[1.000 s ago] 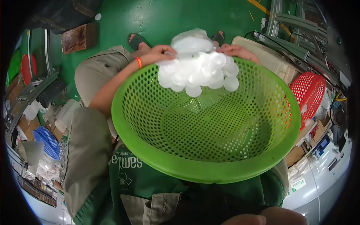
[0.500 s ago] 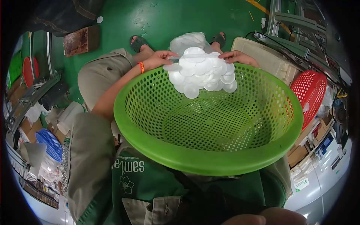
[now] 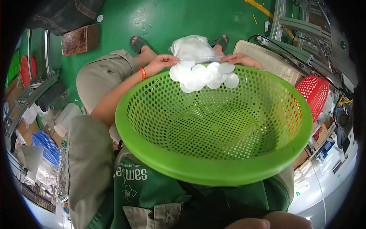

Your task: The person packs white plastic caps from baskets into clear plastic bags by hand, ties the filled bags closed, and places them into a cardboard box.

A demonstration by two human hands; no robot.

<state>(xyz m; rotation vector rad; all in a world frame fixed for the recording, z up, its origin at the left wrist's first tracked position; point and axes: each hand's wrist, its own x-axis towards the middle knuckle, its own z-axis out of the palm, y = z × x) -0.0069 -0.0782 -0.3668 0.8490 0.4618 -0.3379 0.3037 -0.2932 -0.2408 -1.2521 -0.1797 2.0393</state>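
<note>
A large green perforated basket [image 3: 213, 168] rests across my lap. At its far rim lies a clear plastic bag [image 3: 192, 47] with white contents, bulging between my feet. Several flat white discs [image 3: 198, 76] are heaped at the bag's mouth, over the inside of the basket's far wall. My left hand [image 3: 162, 63] pinches the left edge of the bag's mouth. On the other side, my right hand [image 3: 242, 60] has its fingers closed on the right edge; its thumb is partly hidden. Both hands are close to the basket rim.
To the right stand a beige bin [image 3: 263, 57] and a red perforated basket [image 3: 314, 95], beside metal frames and cables. A rusty brown block [image 3: 81, 40] sits on the green floor at the upper left. A blue basket [image 3: 45, 147] is at the left.
The heap of discs at the bag's mouth has become smaller and sits higher on the basket wall. Beyond the rim, the bag looks fuller. Both hands keep their hold.
</note>
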